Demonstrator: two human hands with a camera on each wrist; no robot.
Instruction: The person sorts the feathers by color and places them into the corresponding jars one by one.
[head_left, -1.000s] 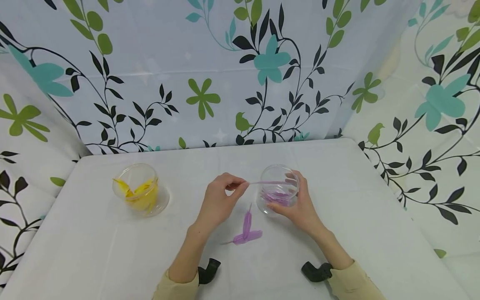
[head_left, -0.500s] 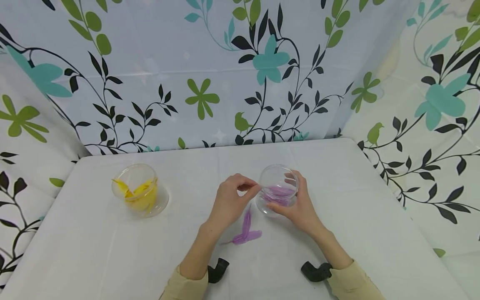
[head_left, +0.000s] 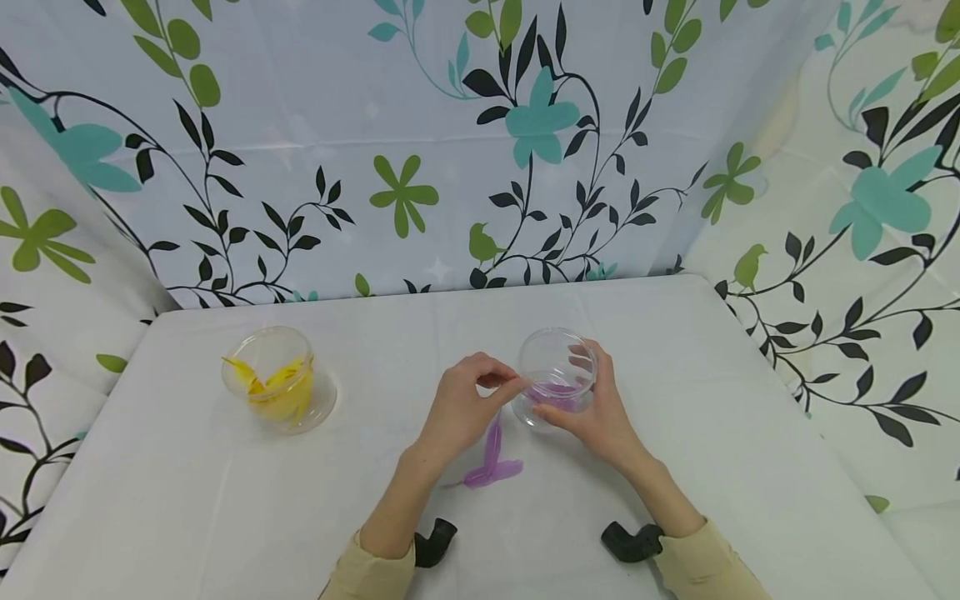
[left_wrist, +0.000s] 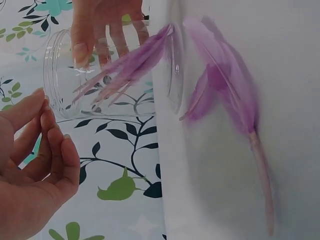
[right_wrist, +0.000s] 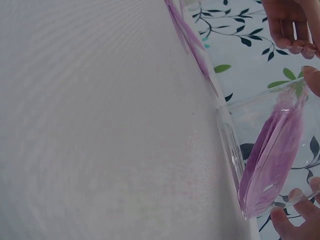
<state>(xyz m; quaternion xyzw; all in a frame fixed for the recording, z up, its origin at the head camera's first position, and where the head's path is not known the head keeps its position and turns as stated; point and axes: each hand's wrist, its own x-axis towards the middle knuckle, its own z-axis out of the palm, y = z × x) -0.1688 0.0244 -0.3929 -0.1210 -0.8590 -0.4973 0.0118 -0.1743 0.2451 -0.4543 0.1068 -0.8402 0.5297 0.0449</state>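
Note:
My right hand (head_left: 602,417) grips a clear glass jar (head_left: 542,343), thumb on the near side and fingers round the far side. Several purple feathers (right_wrist: 275,155) stand inside it, quills toward the mouth. Beside the rim is my left hand (head_left: 467,404), its fingers loosely bent and thumb tip close to the glass. In the left wrist view nothing shows between those fingertips (left_wrist: 46,102). Two more purple feathers (head_left: 491,471) lie crossed on the white table, below the left hand and left of the jar.
A second glass jar (head_left: 264,337) holding yellow feathers (head_left: 285,393) stands on the left of the white-covered table (head_left: 390,333). A leaf-patterned curtain (head_left: 300,167) hangs behind and at both sides. Black curved pieces (head_left: 633,542) sit at both wrists.
My left hand has moved right to the jar's rim and let go of a purple feather, which is now in the jar. The right hand keeps its grip in place.

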